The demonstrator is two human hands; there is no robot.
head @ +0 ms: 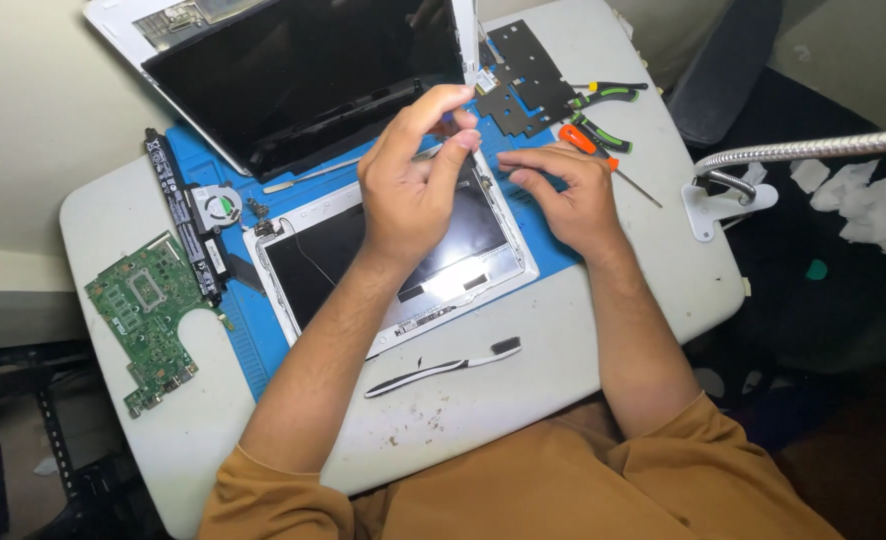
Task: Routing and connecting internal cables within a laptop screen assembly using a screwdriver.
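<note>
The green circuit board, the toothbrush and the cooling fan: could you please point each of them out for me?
green circuit board (148,320), head view, on the middle of the board.
toothbrush (433,369), head view, on the middle of its handle.
cooling fan (218,207), head view, on the round fan hub.

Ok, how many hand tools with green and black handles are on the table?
2. Both lie at the table's far right, past the right hand: one pair of pliers beside the black plate, another pair just nearer. The hands may hide more.
</note>
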